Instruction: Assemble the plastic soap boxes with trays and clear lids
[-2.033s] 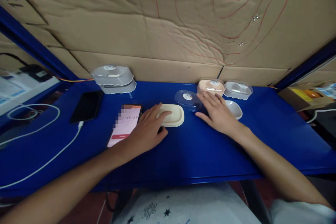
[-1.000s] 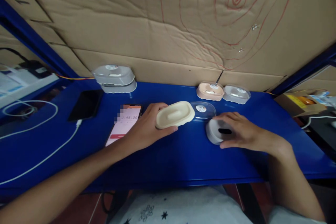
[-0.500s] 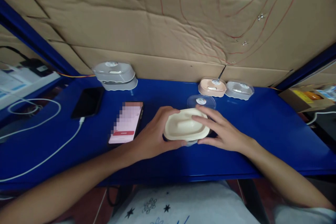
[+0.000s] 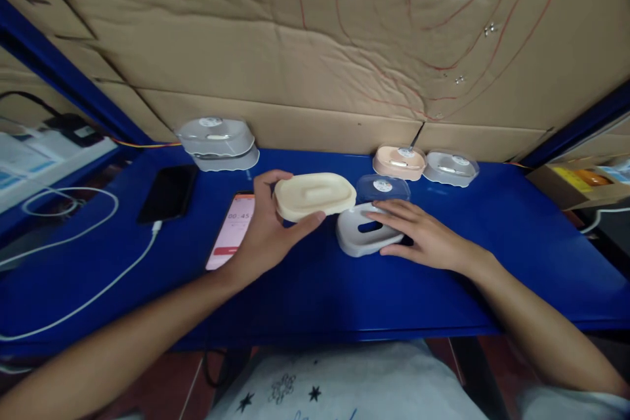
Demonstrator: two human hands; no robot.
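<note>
My left hand (image 4: 275, 233) grips a cream oval soap dish tray (image 4: 317, 194) by its left end, thumb along the near edge. The tray is held above the blue table, tilted slightly, with a raised bar in its middle. Just right of it stands a grey soap dish base (image 4: 355, 239) with an oval slot. My right hand (image 4: 426, 233) holds this base at its right side, fingers over the rim and thumb at the front. Behind the base lies a clear lid (image 4: 370, 189) with a round white sticker.
Stacked grey soap dishes (image 4: 216, 138) stand at the back left. A pink soap dish (image 4: 399, 163) and a grey soap dish (image 4: 450, 169) sit at the back right. A lit phone (image 4: 229, 226) and a dark phone (image 4: 167, 193) with a white cable (image 4: 115, 275) lie left.
My left hand has lifted the cream tray off the grey base and moved it left, uncovering the slotted base. My right hand now rests on the base instead of the tray.
</note>
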